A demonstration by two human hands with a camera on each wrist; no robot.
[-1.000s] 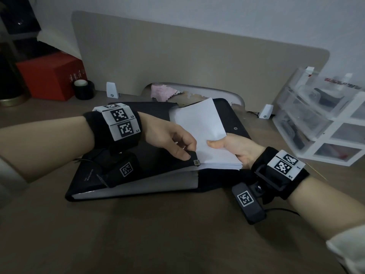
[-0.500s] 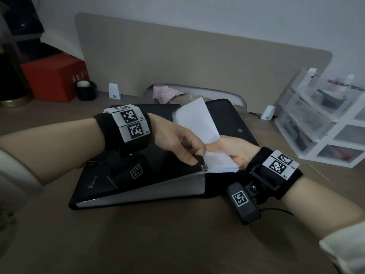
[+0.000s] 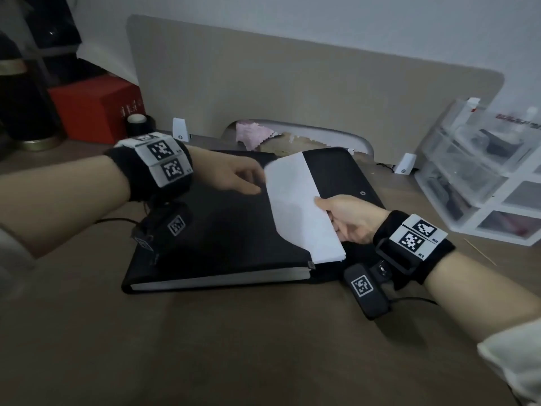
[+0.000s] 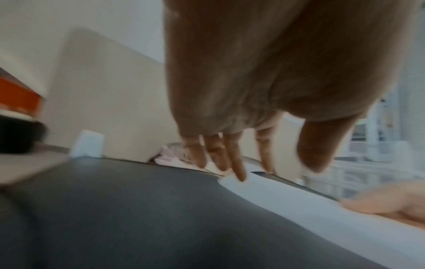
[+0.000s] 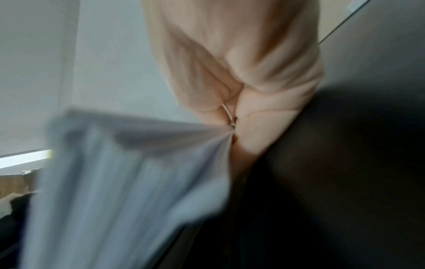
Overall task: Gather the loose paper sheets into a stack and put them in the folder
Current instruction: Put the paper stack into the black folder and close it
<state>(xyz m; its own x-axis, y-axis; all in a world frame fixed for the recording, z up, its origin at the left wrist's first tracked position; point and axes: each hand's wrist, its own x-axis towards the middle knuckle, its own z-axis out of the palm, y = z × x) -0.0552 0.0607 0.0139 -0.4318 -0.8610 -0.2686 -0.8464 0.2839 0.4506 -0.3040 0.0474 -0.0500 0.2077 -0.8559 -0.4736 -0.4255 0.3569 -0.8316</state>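
Note:
A black folder (image 3: pixel 222 235) lies on the wooden desk, its cover down over the left part of a white paper stack (image 3: pixel 295 206). The stack's right strip sticks out from under the cover. My right hand (image 3: pixel 325 206) pinches the stack's right edge, thumb on top; the right wrist view shows the paper stack (image 5: pixel 128 174) gripped at the right hand (image 5: pixel 234 127). My left hand (image 3: pixel 257 183) hovers over the cover with relaxed fingers. In the left wrist view its fingertips (image 4: pixel 239 171) reach the far corner of the paper stack (image 4: pixel 287 193).
A beige divider board (image 3: pixel 292 92) stands behind the folder, with a pink cloth (image 3: pixel 251 136) at its cut-out. A red box (image 3: pixel 96 106) and a tape roll (image 3: pixel 137 124) sit at the back left. A clear drawer unit (image 3: pixel 483 177) stands at the right.
My left hand let go of the cover's front corner and moved back to the stack's far corner. The cover dropped flat over the paper. My right hand kept its pinch.

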